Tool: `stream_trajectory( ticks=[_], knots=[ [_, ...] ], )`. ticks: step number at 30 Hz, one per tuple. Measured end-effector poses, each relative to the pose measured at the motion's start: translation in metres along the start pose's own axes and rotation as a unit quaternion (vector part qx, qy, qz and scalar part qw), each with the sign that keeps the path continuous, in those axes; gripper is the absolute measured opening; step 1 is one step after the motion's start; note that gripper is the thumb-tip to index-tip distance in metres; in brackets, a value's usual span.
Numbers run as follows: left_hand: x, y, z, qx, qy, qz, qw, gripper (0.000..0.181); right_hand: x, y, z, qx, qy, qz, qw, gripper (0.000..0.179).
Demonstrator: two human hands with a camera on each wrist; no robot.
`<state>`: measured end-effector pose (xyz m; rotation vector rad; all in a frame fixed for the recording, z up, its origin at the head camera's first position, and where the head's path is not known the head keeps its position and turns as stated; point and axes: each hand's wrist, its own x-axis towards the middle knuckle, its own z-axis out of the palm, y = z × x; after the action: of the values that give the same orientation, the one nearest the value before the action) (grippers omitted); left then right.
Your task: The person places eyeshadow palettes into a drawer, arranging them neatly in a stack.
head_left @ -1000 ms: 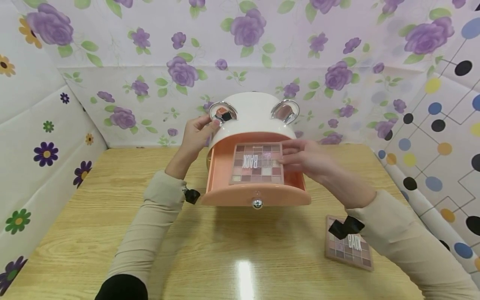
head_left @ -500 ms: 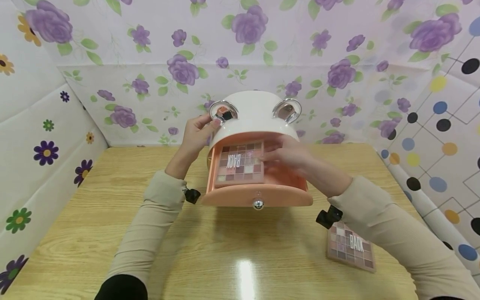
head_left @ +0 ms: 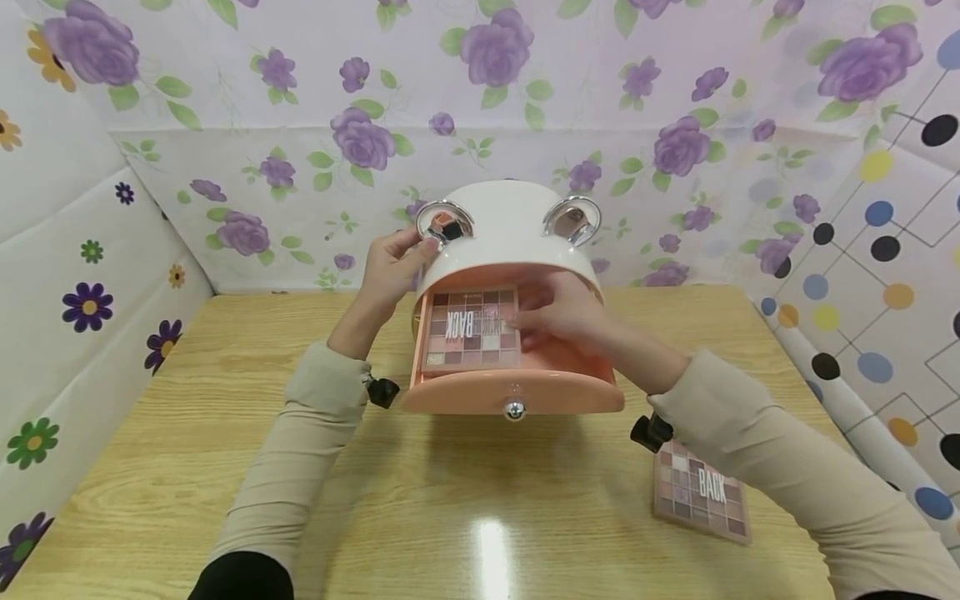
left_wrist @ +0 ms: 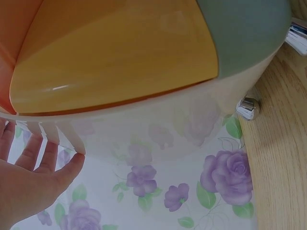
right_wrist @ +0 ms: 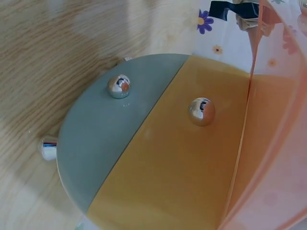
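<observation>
1. While the left hand (head_left: 393, 262) touches the side of the white cabinet (head_left: 510, 221), its fingers are spaced apart in the left wrist view, their tips against the shell.
2. The right hand (head_left: 570, 312) is inside the pulled-out peach drawer (head_left: 457, 394). Its fingertips meet the right edge of a makeup palette (head_left: 468, 329); whether they are clamped on it or merely pressing cannot be told, as the right wrist view does not show them.
3. Said palette sits in the drawer, immediately left of the right fingertips and beside the left drawer wall. Its lettering is upside down to the head camera.
4. One chrome ear (head_left: 446, 225) is just beside the left thumb; its twin (head_left: 572, 222) is beyond the right fingers.
5. Nearer the wearer than the right fingers, a chrome knob (head_left: 514, 409) is fixed to the drawer front.
6. A second palette (head_left: 705, 500) lies on the wood-grain table (head_left: 420, 500), nearer the wearer and rightward of those fingers, partly covered by the right sleeve (head_left: 780, 458).
7. Beyond both hands' fingers is a floral sheet (head_left: 420, 75).
</observation>
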<state>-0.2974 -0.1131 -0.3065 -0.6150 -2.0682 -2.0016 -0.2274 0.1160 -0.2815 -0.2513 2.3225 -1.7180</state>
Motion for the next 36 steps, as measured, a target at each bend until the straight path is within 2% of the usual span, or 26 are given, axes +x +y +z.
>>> stream_trajectory(
  ticks=[2,6,10,13,17,19,24,26,36],
  knots=[
    [0.000,0.000,0.000,0.001,0.001,0.001,1.0000,0.032,-0.001,0.000,-0.002,-0.046,0.014,-0.023,0.9986,0.048],
    [0.000,0.000,0.001,-0.001,0.001,0.003,1.0000,0.032,-0.002,0.000,-0.008,-0.131,0.032,-0.054,0.9893,0.041],
    [0.000,0.000,0.001,0.000,0.002,-0.002,1.0000,0.032,-0.008,-0.002,-0.014,-0.080,0.002,-0.040,0.9960,0.036],
    [0.000,0.000,0.002,0.002,0.002,-0.007,1.0000,0.032,-0.016,-0.003,-0.021,-0.041,-0.014,-0.032,0.9986,0.040],
    [-0.001,0.001,0.001,0.002,-0.002,-0.004,1.0000,0.033,-0.028,-0.001,-0.034,-0.066,-0.013,-0.053,0.9964,0.044],
    [-0.004,0.008,0.003,0.007,-0.001,-0.006,1.0000,0.032,-0.034,-0.001,-0.040,-0.073,-0.013,-0.055,0.9957,0.044],
    [-0.003,0.008,0.003,0.016,0.012,-0.016,0.9997,0.031,-0.050,0.002,-0.052,-0.041,-0.026,-0.045,0.9978,0.045],
    [0.000,0.001,0.001,0.016,0.016,-0.016,0.9996,0.032,-0.055,0.005,-0.057,-0.033,-0.027,-0.046,0.9980,0.046],
    [-0.001,0.003,0.002,0.014,0.013,-0.012,0.9998,0.032,-0.078,0.026,-0.084,-0.021,-0.054,-0.096,0.9937,0.042]
  ],
)
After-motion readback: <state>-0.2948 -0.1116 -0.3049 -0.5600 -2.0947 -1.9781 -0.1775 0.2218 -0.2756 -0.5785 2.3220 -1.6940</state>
